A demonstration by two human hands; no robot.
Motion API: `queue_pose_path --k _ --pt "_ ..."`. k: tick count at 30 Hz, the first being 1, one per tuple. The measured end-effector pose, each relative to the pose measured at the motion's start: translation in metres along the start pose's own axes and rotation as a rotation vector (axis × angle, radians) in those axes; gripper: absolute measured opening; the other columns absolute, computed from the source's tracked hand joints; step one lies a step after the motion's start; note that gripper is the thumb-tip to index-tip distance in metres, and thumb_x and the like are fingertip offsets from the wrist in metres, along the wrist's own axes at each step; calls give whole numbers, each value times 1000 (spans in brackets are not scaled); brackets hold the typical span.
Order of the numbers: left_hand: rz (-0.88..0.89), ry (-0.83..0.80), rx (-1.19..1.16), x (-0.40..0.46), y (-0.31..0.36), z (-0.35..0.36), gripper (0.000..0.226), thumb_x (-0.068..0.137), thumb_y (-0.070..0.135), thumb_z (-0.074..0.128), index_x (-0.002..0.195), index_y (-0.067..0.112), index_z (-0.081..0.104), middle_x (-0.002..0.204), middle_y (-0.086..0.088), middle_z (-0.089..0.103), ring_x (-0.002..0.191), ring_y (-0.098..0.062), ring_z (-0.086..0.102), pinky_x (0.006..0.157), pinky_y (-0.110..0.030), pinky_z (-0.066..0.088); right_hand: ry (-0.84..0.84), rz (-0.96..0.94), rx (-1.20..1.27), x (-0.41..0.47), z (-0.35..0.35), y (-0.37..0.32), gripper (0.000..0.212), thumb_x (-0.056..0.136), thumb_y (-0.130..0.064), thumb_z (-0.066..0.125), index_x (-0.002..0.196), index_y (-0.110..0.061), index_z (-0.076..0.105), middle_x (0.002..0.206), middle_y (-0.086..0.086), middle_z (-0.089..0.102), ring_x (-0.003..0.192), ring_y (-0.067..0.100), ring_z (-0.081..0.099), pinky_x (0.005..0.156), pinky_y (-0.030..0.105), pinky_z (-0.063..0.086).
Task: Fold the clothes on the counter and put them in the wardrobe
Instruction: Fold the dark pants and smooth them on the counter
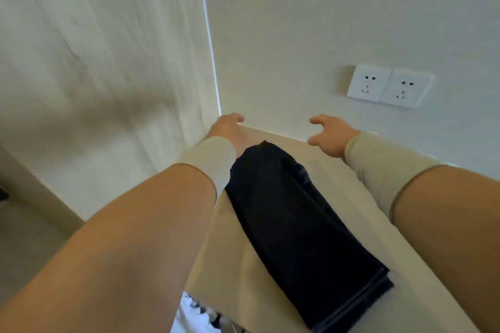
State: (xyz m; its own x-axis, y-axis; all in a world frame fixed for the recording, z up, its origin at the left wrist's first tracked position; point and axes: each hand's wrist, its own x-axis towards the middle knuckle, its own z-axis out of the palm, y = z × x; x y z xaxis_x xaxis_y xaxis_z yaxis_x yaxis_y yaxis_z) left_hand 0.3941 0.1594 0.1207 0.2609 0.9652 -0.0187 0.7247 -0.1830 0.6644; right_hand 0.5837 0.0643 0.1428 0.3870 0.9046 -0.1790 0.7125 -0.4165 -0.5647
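Nearest, at the bottom edge, a bit of white patterned fabric (194, 313) peeks out below the front of the desk (238, 265); it is too blurred to say what it is. On the beige desk lies a dark navy garment (292, 224), folded into a long narrow strip that runs from the front edge back toward the wall, with layered edges showing at its near end. Both forearms stretch out over it, each wearing a beige sleeve (208, 159) pulled up from the wrist.

Further back, the left hand (227, 130) is at the far left corner of the desk, just beside the far end of the garment, fingers bent downward; whether it grips anything I cannot tell, as the fingers are hidden behind the hand. The right hand (330, 134) hovers above the back of the desk, apart from the garment, fingers loosely curled and spread, holding nothing.

Behind them rises a pale wall (297, 35) with two white sockets (389, 86) side by side to the right, and a cream curtain (94, 62) hangs on the left
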Motion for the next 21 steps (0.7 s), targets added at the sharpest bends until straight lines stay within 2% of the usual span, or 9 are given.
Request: queue_pose_path --k 3,7,9,11,14,16,18,20,21 --pt "32 -270 133 18 -26 44 39 99 22 48 138 27 49 132 -5 56 113 -26 58 92 -29 45 -183 176 -58 18 48 33 59 92 -13 60 147 -14 39 147 11 43 134 30 43 107 34 34" --pt "83 -527 201 32 -55 108 42 95 29 56 137 32 50 146 1 43 131 -22 44 100 -29 38 -317 301 -140 26 93 68 57 90 -15 64 143 -12 44 141 11 50 128 30 49 103 33 38" --pt "81 -657 274 34 -66 134 51 92 34 60 141 35 44 155 1 31 145 -24 23 112 -36 29 -360 338 -206 26 109 82 57 90 -16 64 143 -12 43 140 10 50 125 30 51 101 34 41" --pt "88 -760 429 31 -77 155 67 88 42 62 147 39 31 161 3 12 149 -29 -4 119 -49 15 -400 377 -286 25 121 97 60 88 -18 65 144 -12 41 139 10 51 123 30 52 100 34 44" --pt "71 -797 576 28 -85 174 87 82 50 67 149 48 11 161 7 -12 145 -35 -18 114 -62 16 -422 394 -424 24 130 111 61 87 -24 68 140 -8 42 133 10 53 118 30 56 96 35 48" --pt "94 -815 630 25 -80 174 90 84 51 64 151 46 4 160 3 -16 145 -35 -19 116 -60 13 -471 380 -562 25 131 116 48 89 -21 64 132 -5 51 128 11 57 113 28 60 91 31 50" --pt "98 -829 700 20 -70 169 89 88 52 59 153 40 -1 161 -3 -16 146 -36 -16 119 -51 7 -494 373 -646 27 132 120 35 93 -14 57 127 -4 56 119 11 62 108 28 62 87 31 51" --pt "32 -813 726 15 -67 171 92 87 60 56 152 40 -5 161 -6 -16 146 -41 -12 119 -51 9 -374 405 -599 28 134 128 30 93 -9 53 123 -6 58 107 9 63 102 29 62 79 33 50" --pt "-7 -801 743 12 -66 173 93 85 64 55 152 40 -6 161 -6 -15 145 -43 -8 119 -52 13 -256 415 -554 27 134 132 29 92 -8 51 121 -8 58 108 9 61 102 30 61 78 35 48"
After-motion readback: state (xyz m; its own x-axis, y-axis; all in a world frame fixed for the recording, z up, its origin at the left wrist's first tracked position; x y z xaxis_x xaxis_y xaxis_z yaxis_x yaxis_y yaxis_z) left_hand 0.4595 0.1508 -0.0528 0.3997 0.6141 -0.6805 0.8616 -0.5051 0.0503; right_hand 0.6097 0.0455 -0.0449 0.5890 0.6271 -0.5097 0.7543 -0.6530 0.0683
